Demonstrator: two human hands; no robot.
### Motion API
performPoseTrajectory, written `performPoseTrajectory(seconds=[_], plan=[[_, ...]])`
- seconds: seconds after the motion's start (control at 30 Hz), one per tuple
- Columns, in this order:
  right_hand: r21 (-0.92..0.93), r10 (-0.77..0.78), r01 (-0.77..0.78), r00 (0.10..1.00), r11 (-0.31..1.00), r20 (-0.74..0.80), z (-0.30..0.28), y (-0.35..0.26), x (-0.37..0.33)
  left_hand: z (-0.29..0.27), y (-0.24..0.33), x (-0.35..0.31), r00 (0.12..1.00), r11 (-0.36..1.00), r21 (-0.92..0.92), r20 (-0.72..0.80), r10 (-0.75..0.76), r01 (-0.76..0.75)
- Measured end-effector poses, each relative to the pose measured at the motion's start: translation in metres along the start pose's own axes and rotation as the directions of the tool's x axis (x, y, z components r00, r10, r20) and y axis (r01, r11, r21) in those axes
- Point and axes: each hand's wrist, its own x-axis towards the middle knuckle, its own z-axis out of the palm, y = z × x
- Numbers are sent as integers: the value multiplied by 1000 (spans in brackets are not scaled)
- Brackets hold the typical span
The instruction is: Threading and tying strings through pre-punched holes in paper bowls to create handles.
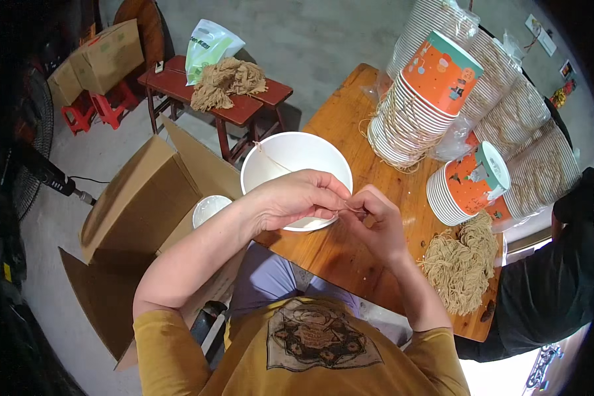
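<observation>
My left hand and my right hand meet over the near edge of a white bucket, fingertips pinched together. A thin tan string shows between them. Another length of thin string runs from the bucket's far left rim down behind my left hand; whether it is the same piece I cannot tell. Both hands are closed, and my left fingers partly hide the pinch. To the right of my right hand lies a bundle of tan strings on the wooden table.
Stacked paper buckets with orange and green print stand at the table's far right, strings draped over them. An open cardboard box is at my left, beside a white tub. A red bench holds more string. A person in black is at right.
</observation>
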Motion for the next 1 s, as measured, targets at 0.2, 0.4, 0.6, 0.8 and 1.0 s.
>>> performPoseTrajectory(seconds=[0.2,0.4,0.6,0.8,1.0], plan=[[-63,-11,11,1000,998,1,0,-1,0,-4,-1,-1,1000,990,144,3,8,-8],[-10,39,-39,999,999,21,-1,1,0,-9,-5,1,999,995,98,32,24,-27],[29,48,-50,997,998,59,-4,7,-1,-5,-4,1,1000,993,118,8,10,-10],[333,218,-224,974,916,58,-5,12,0,0,-3,0,992,977,208,-100,75,-53],[-22,68,-69,997,997,-31,-5,0,4,13,0,-2,977,903,430,-181,116,-28]])
